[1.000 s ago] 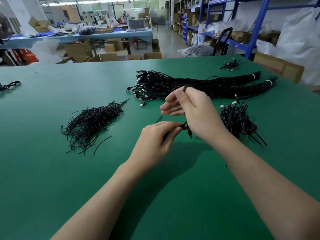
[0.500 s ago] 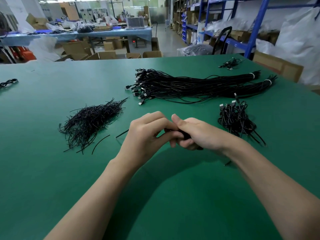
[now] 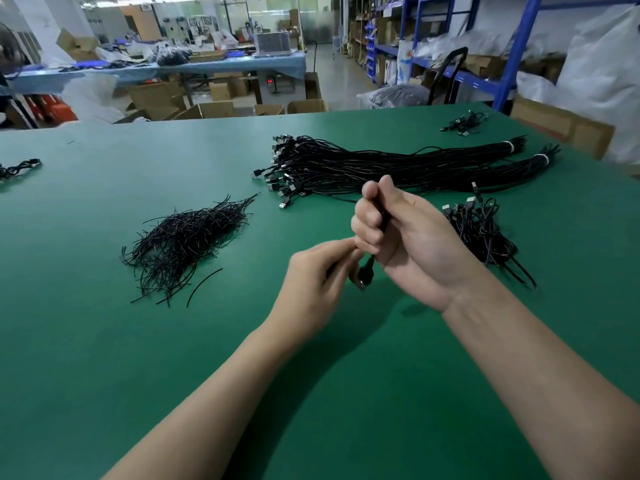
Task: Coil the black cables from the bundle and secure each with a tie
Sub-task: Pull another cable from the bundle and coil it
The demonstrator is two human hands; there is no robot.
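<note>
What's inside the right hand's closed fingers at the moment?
The right hand grips a black cable: a dark strip shows between fingers and palm, and a looped end sticks out below, by the left hand. Fingers hide the coil's turns and whether it is tied.

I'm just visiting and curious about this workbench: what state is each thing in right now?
Cable: coiled, gripped in the right hand.
Left hand: fingertips pinching at the cable's lower end.
Bundle: lying straight, banded white at its right end.
Ties: loose heap.
Finished coils: piled beside the right hand.
</note>
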